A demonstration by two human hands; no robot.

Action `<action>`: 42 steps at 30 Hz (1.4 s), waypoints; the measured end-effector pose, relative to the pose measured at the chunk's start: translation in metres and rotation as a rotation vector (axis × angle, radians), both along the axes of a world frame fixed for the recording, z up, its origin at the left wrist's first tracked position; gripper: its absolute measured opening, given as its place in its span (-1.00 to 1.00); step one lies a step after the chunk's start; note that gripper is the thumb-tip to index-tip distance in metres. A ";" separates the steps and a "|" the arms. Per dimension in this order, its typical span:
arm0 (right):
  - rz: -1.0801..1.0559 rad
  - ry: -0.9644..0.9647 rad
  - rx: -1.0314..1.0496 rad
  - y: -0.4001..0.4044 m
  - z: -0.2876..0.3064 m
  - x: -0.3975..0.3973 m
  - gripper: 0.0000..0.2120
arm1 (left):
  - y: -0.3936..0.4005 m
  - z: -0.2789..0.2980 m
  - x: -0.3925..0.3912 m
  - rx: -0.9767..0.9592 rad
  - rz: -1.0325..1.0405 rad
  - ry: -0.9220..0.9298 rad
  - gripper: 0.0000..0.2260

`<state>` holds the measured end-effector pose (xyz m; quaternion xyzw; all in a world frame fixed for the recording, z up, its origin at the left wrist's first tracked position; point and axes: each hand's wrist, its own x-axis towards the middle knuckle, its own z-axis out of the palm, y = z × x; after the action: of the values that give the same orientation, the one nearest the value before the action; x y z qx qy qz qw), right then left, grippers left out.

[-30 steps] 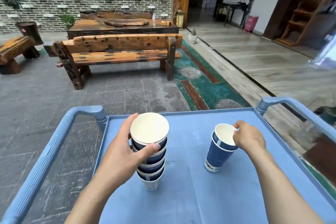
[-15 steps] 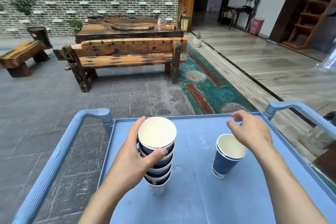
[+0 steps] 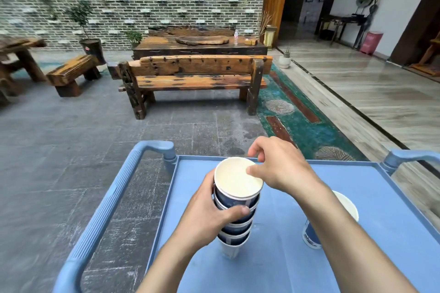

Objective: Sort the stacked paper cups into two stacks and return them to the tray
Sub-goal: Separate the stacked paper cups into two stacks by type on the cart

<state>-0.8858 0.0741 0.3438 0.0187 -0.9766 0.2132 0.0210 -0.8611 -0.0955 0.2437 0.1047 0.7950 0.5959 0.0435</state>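
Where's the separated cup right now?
In the head view, the separated cup stands on the blue tray's right side, partly hidden behind the right forearm, apart from the stack.

Colours observed
Cups [image 3: 234, 200]: navy outside, cream inside, white rims. Tray [image 3: 285, 257]: pale blue. Bench [image 3: 197, 78]: orange-brown, black patches.

I see open blue tray [image 3: 297, 257] between the cup stack [image 3: 234, 216] and the single cup [image 3: 312, 238] at right. My right forearm [image 3: 338, 233] crosses above that gap. Raised handles [image 3: 104, 207] wall both sides.
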 end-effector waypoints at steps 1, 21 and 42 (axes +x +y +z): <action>-0.003 -0.010 0.015 0.000 -0.002 -0.001 -0.84 | 0.000 -0.002 0.000 0.000 0.003 -0.006 -0.30; -0.589 0.112 -0.388 0.087 -0.080 -0.040 -0.86 | -0.013 -0.004 0.011 0.068 0.018 -0.001 -0.35; -0.599 -0.175 -0.171 0.060 -0.157 -0.021 -0.58 | -0.006 -0.012 0.010 0.154 0.003 -0.041 -0.33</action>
<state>-0.9071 0.1343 0.1868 -0.2895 -0.9154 0.2798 0.0005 -0.8513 -0.1018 0.2313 0.0943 0.7458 0.6575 0.0505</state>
